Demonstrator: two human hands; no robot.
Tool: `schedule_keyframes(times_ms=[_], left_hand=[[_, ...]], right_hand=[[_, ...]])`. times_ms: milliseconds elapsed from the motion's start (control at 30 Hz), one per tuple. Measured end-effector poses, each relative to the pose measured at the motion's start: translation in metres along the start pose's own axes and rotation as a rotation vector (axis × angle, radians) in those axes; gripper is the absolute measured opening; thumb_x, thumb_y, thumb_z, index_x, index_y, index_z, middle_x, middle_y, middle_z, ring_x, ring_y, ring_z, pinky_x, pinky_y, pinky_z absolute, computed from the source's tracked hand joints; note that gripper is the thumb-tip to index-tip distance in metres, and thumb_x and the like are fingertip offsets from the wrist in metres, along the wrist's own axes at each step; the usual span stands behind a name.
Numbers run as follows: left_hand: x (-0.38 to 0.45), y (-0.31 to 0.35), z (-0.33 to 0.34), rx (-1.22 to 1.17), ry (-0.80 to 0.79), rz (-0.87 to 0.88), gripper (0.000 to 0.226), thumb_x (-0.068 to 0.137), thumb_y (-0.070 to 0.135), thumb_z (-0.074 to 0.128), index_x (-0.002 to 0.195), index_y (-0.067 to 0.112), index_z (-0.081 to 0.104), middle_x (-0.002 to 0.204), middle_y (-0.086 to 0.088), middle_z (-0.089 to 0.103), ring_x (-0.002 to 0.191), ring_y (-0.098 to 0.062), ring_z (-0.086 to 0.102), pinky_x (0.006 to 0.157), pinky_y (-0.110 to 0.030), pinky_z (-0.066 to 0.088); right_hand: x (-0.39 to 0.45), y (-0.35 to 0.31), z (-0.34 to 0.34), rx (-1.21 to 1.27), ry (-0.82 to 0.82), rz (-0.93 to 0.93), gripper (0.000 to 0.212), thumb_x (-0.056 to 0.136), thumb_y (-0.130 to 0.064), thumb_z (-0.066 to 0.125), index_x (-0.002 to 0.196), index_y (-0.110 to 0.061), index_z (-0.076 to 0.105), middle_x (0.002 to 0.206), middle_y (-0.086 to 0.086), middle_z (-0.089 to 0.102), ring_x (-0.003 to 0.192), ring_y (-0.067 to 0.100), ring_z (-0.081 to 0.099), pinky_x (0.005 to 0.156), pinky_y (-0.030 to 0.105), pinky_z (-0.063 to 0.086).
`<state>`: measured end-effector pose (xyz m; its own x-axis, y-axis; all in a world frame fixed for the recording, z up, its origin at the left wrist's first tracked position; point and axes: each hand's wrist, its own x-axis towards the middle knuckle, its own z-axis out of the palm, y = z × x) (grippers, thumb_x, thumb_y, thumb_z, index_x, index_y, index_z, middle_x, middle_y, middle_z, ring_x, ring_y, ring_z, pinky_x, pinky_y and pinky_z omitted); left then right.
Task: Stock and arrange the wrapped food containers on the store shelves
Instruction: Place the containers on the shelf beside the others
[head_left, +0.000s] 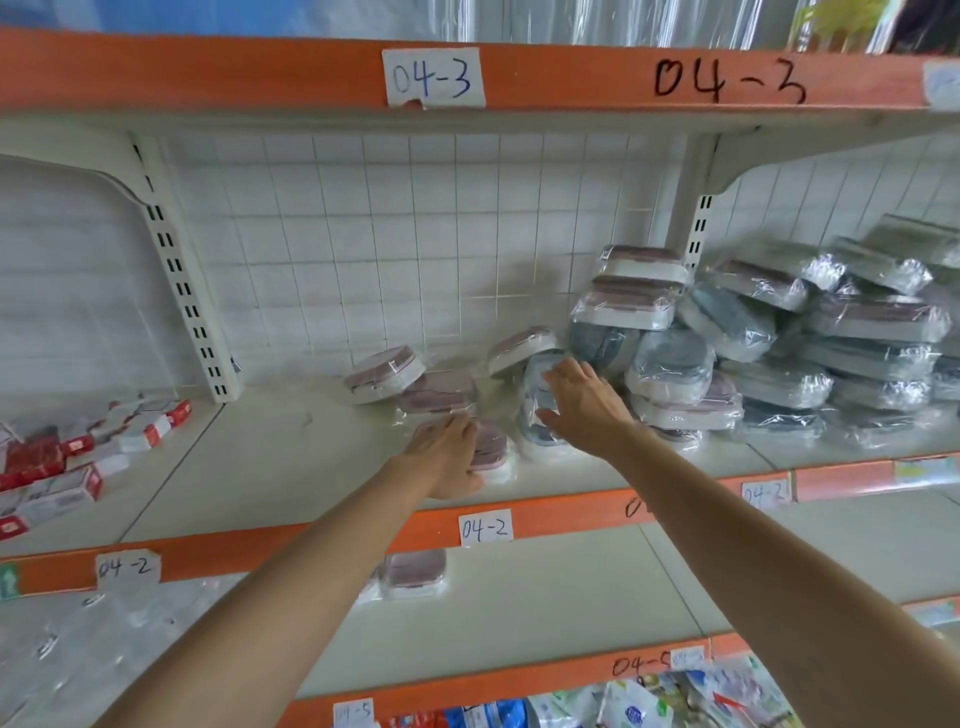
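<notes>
White shelf (orange-edged), wrapped containers, red-white boxes

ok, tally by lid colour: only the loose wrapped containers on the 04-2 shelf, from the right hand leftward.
Pink-lidded containers: 4
Blue-lidded container: 1
Total: 5
</notes>
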<state>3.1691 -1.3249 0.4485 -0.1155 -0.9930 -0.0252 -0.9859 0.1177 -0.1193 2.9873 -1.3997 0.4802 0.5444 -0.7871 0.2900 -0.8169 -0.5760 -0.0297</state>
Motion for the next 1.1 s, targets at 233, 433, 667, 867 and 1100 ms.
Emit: schedule_keyframes(times_ms=[233, 433, 667, 867, 1100], left_hand=[[0.015, -0.01, 0.006, -0.105, -0.007, -0.031, 0.075, 0.082, 0.045, 0.064, 0.139, 0.011, 0.029, 0.149, -0.012, 0.028, 0.137, -0.029, 0.028, 0.112, -0.04, 0.025], [0.014, -0.02, 0.01, -0.131, -0.007, -0.068, 0.085, 0.078, 0.051, 0.068, 0.142, 0.015, 0.025, 0.149, -0.01, 0.029, 0.137, -0.027, 0.03, 0.111, -0.04, 0.027], [-0.021, -0.074, 0.012, -0.159, -0.077, -0.282, 0.093, 0.076, 0.052, 0.07, 0.147, 0.015, 0.022, 0.148, -0.011, 0.03, 0.134, -0.03, 0.032, 0.107, -0.04, 0.032], [-0.07, -0.122, 0.022, -0.175, -0.064, -0.444, 0.096, 0.075, 0.056, 0.069, 0.146, 0.014, 0.02, 0.151, -0.011, 0.027, 0.135, -0.03, 0.031, 0.107, -0.042, 0.033], [-0.087, -0.125, 0.039, -0.1, -0.068, -0.447, 0.092, 0.085, 0.054, 0.058, 0.151, 0.019, 0.005, 0.159, -0.003, -0.01, 0.147, -0.027, -0.001, 0.113, -0.056, 0.013]], right_hand=[[0.016, -0.007, 0.022, -0.038, -0.081, 0.193, 0.064, 0.089, -0.062, 0.04, 0.134, -0.016, 0.036, 0.138, 0.016, 0.034, 0.128, 0.037, 0.032, 0.104, 0.046, 0.027], [0.023, -0.011, 0.018, 0.105, -0.024, 0.244, 0.041, 0.09, -0.032, 0.048, 0.124, -0.012, 0.039, 0.127, 0.016, 0.043, 0.116, 0.039, 0.04, 0.094, 0.043, 0.036], [0.017, -0.055, 0.025, 0.27, 0.023, -0.218, 0.053, 0.076, -0.036, 0.068, 0.119, -0.013, 0.047, 0.127, 0.007, 0.043, 0.113, 0.027, 0.042, 0.093, 0.035, 0.039], [0.023, -0.074, 0.048, 0.327, -0.281, -0.287, 0.073, 0.079, -0.035, 0.071, 0.139, -0.01, 0.038, 0.14, 0.009, 0.031, 0.12, 0.023, 0.039, 0.104, 0.033, 0.036], [0.034, -0.105, 0.057, 0.026, -0.363, -0.187, 0.071, 0.089, -0.045, 0.051, 0.141, -0.005, 0.025, 0.152, 0.019, 0.019, 0.142, 0.03, 0.017, 0.113, 0.042, 0.018]])
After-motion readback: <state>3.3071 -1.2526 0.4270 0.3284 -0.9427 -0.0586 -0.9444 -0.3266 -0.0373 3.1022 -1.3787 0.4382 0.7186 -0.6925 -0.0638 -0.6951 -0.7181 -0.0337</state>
